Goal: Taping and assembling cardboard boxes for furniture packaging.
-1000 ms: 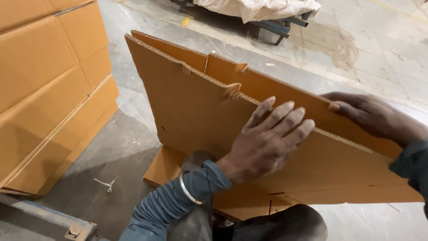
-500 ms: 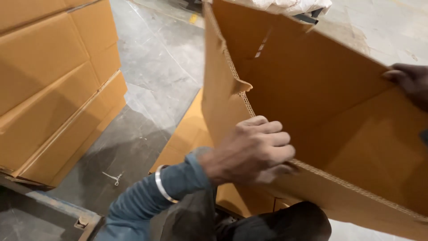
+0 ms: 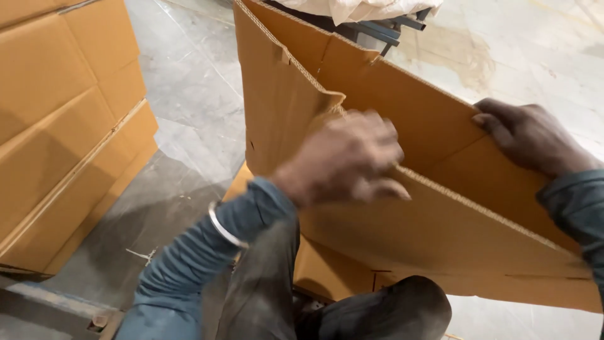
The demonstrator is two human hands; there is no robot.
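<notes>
1. Cardboard box [image 3: 440, 239] stands half-opened on the floor [image 3: 189, 126], against the person's knees.
2. Left hand [image 3: 343, 160] fingers curl over the near panel's top edge.
3. Right hand [image 3: 535, 138] fingers clasp the far panel.
4. Judged light, stiff, crushable; panel edges offer the best hold.

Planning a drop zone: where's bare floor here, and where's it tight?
Bare grey floor runs between the stacked cartons and the open cardboard box. More pale floor lies past the right hand. Crowded: left hand, knees and flat cardboard under the box.
</notes>
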